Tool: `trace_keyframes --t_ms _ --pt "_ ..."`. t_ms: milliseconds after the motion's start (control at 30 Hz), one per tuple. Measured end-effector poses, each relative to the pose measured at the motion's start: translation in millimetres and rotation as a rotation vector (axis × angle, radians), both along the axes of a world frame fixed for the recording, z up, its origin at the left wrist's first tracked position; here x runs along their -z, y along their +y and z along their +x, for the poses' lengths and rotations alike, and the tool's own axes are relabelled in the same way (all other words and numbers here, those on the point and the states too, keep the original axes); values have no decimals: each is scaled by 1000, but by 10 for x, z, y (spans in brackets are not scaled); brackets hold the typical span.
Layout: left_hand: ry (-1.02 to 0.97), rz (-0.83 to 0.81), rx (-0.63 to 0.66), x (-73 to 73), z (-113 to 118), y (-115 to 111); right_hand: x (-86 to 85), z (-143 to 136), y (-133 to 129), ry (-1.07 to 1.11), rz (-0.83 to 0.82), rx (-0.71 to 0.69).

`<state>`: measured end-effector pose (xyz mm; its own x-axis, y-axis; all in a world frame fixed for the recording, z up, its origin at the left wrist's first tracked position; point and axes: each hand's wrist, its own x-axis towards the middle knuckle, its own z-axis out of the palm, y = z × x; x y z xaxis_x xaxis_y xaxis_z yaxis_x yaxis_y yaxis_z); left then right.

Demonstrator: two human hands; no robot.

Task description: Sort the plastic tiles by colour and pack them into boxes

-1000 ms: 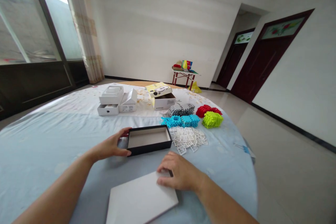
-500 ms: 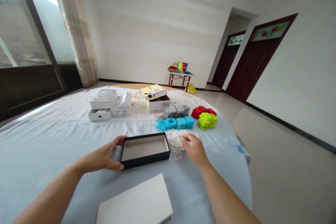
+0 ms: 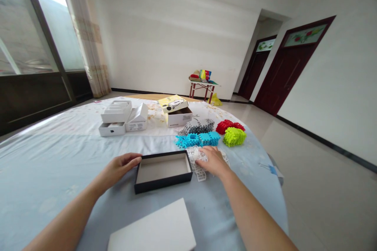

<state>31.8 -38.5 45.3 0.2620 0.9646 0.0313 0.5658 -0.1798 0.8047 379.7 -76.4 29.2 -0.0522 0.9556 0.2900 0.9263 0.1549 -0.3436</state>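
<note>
An open black box [image 3: 163,182] with a pale inside lies on the table in front of me. My left hand [image 3: 123,166] rests at its far left corner, fingers stretched out and touching or almost touching the rim. Just right of the box is a pile of white lattice plastic pieces [image 3: 201,175]. Over this pile sits my right hand [image 3: 214,161], thumb and fingers apart, reaching down onto the pieces; part of its fingertips is hidden. Nearer to me lies a white box lid [image 3: 156,229].
Behind the pile stand blue interlocking blocks [image 3: 209,139], grey ones [image 3: 196,126], red ones [image 3: 228,126] and green ones [image 3: 235,136]. A yellow-lidded box [image 3: 178,117] and white boxes [image 3: 112,128] stand farther back on the cloth-covered round table [image 3: 73,188].
My left hand has let its thumb off the box's near side and slid to the far corner. My right hand has lowered and spread over the white pieces.
</note>
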Motion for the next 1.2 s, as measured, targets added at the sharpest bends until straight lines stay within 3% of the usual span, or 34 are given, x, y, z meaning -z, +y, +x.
trace_keyframes --t_ms 667,867,1200 --pt "-57 101 -110 89 83 -39 81 128 51 169 29 -103" --pt "-61 101 -109 137 83 -34 73 126 21 99 103 -63" --pt "-81 99 -129 161 90 -43 90 83 36 93 55 -123"
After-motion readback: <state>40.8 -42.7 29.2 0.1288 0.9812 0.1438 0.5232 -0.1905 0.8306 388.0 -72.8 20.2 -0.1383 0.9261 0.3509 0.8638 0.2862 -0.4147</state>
